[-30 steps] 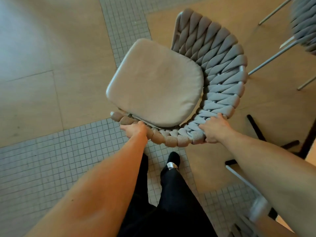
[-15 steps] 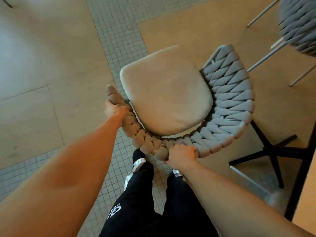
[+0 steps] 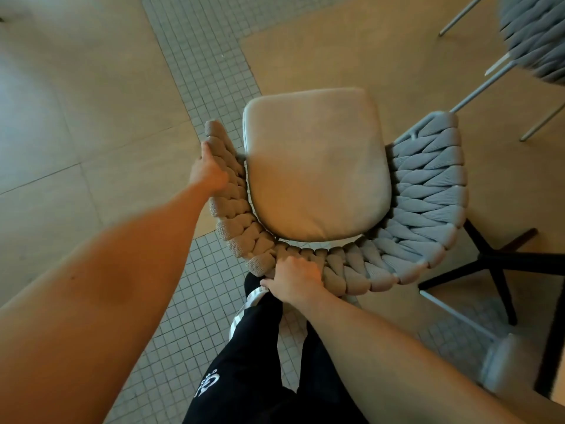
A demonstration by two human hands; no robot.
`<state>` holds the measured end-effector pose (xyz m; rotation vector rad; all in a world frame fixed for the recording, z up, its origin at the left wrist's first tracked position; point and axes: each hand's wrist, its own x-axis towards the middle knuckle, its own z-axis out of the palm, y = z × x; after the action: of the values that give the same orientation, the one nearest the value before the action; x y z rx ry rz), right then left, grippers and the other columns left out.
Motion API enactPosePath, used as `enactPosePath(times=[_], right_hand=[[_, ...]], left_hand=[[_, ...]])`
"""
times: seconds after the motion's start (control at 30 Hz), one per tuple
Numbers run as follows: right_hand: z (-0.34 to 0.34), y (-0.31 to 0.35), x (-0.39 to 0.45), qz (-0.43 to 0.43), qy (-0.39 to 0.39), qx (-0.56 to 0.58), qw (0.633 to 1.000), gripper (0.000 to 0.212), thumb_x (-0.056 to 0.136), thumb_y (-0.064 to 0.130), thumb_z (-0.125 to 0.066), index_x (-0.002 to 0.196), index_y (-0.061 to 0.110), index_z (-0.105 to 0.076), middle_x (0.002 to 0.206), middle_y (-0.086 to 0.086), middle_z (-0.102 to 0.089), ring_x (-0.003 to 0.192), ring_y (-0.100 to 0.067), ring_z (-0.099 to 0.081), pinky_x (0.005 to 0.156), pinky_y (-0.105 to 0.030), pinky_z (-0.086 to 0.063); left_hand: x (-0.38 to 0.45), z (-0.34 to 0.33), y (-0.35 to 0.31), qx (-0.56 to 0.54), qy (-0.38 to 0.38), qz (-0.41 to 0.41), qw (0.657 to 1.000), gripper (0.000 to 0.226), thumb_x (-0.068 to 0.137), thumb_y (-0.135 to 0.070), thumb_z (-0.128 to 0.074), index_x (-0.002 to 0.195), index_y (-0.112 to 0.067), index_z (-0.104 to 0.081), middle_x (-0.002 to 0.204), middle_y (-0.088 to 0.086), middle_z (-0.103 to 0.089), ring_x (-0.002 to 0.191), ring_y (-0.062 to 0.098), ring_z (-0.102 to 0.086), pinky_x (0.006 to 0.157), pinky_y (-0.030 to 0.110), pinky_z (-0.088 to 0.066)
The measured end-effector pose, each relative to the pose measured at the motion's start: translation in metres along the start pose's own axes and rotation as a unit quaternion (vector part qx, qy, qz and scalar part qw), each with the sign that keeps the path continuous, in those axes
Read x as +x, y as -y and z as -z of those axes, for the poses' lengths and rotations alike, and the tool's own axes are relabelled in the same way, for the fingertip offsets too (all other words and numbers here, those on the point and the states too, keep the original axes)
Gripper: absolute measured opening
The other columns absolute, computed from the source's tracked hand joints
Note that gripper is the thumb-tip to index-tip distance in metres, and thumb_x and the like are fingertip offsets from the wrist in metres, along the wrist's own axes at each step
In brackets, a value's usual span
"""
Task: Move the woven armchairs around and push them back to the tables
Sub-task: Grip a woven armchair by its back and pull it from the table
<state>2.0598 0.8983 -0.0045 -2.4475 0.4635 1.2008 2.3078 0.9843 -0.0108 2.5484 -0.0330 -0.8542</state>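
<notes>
Swung round since a second ago — woven armchair [image 3: 351,191] turned clockwise, left hand [image 3: 209,172] slid up along the left arm of the weave.

Head view: held from behind, left hand wrapped over the outer rim of the woven side, right hand [image 3: 293,280] clamped on the top of the backrest, close in above the black trousers [image 3: 260,362]. Seated squarely ahead of both hands, cushion [image 3: 315,166] pointing straight away, front-to-back axis running forward from the body. Right hand nearer, left reaching further out and to the side. Off to the right of the right hand — dark table base [image 3: 501,261], touching or just beside the chair's right flank; likely calls for a further turn rightward before pushing in. Beyond, upper right, a second woven armchair [image 3: 532,35].
</notes>
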Motion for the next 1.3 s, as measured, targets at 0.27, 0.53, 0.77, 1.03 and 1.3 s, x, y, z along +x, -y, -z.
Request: enactPosePath(times=[0.27, 0.53, 0.77, 1.03, 1.3], right_hand=[[0.006, -0.103, -0.026, 0.126, 0.057, -0.106, 0.985, 0.081, 0.087, 0.053, -0.072, 0.149, 0.02, -0.032, 0.133, -0.012, -0.059, 0.122, -0.036, -0.057, 0.098, -0.046, -0.045], [0.034, -0.222, -0.027, 0.071, 0.054, -0.233, 0.968, 0.078, 0.08, 0.055, -0.078, 0.143, 0.036, -0.038, 0.138, 0.004, -0.06, 0.127, -0.025, -0.055, 0.107, -0.048, -0.038], [0.069, -0.285, -0.025, 0.032, 0.035, -0.376, 0.925, 0.08, 0.078, 0.067, -0.073, 0.145, 0.037, -0.04, 0.145, 0.004, -0.052, 0.137, -0.026, -0.041, 0.114, -0.049, -0.024], [0.085, -0.303, -0.019, 0.039, 0.024, -0.441, 0.896, 0.072, 0.087, 0.062, -0.068, 0.146, 0.031, -0.04, 0.136, 0.003, -0.058, 0.131, -0.023, -0.05, 0.115, -0.042, -0.027], [0.064, -0.265, -0.037, 0.048, 0.023, -0.421, 0.905, 0.062, 0.09, 0.063, -0.062, 0.138, 0.027, -0.045, 0.128, 0.002, -0.063, 0.119, -0.023, -0.058, 0.101, -0.04, -0.035]], left_hand=[[-0.102, -0.071, 0.025, 0.4, 0.042, -0.15, 0.903, 0.084, 0.095, -0.068, -0.026, 0.157, -0.012, -0.027, 0.166, 0.018, -0.011, 0.152, 0.041, 0.01, 0.121, 0.06, 0.011], [-0.185, -0.145, -0.015, 0.42, 0.217, -0.22, 0.853, 0.106, 0.072, -0.099, -0.01, 0.129, -0.025, -0.059, 0.123, 0.008, -0.068, 0.124, 0.032, -0.056, 0.119, 0.062, -0.01], [-0.207, -0.189, -0.049, 0.378, 0.249, -0.218, 0.865, 0.092, 0.073, -0.087, -0.056, 0.144, -0.032, -0.036, 0.125, 0.007, -0.064, 0.113, 0.033, -0.06, 0.098, 0.053, -0.041], [-0.205, -0.207, -0.061, 0.365, 0.182, -0.205, 0.89, 0.04, 0.087, -0.035, -0.066, 0.126, -0.033, -0.056, 0.114, 0.002, -0.066, 0.104, 0.028, -0.063, 0.088, 0.045, -0.047], [-0.199, -0.183, -0.034, 0.423, 0.182, -0.225, 0.859, 0.037, 0.09, -0.029, -0.061, 0.127, -0.034, -0.058, 0.115, 0.0, -0.065, 0.106, 0.026, -0.062, 0.083, 0.04, -0.039]])
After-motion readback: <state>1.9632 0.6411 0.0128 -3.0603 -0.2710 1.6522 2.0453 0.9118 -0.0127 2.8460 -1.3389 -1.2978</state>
